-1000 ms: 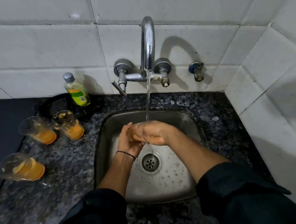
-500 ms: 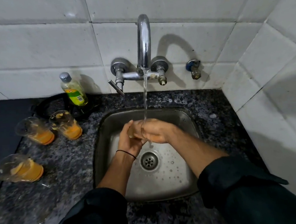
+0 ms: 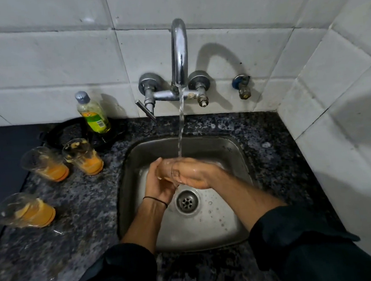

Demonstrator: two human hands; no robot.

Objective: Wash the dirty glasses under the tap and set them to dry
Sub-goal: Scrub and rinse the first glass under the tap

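We see a speckled dark granite counter (image 3: 82, 213) in a corner of white wall tiles (image 3: 43, 62). A dark flat panel (image 3: 3, 157) borders the counter at its 9 o'clock edge.

Three dirty glasses hold orange residue. One (image 3: 25, 212) sits at 8 o'clock of the sink, near the counter's left edge, and we cannot tell whether it is upright or lying. Two more (image 3: 44, 164) (image 3: 83, 157) stand just beside each other at 10 o'clock.

Behind them is a black dish (image 3: 69, 131), with a green soap bottle (image 3: 92, 114) on it against the wall.

The steel sink (image 3: 231, 157) is set in the counter's middle, its drain (image 3: 187, 200) uncovered. The tap (image 3: 179, 53) at 12 o'clock is running, and its water stream (image 3: 181, 123) lands on the hands.

A clear glass (image 3: 171, 172) lies sideways over the sink, above the drain, under the stream. The left hand (image 3: 159, 184) curls its fingers round one end. The right hand (image 3: 195, 174) wraps over the top, fingers pressed together.

A small valve (image 3: 242, 87) is on the wall at 1 o'clock. A tiled side wall (image 3: 342, 107) closes the counter at 3 o'clock, leaving a narrow counter strip between it and the sink. There is open counter at 7 o'clock.
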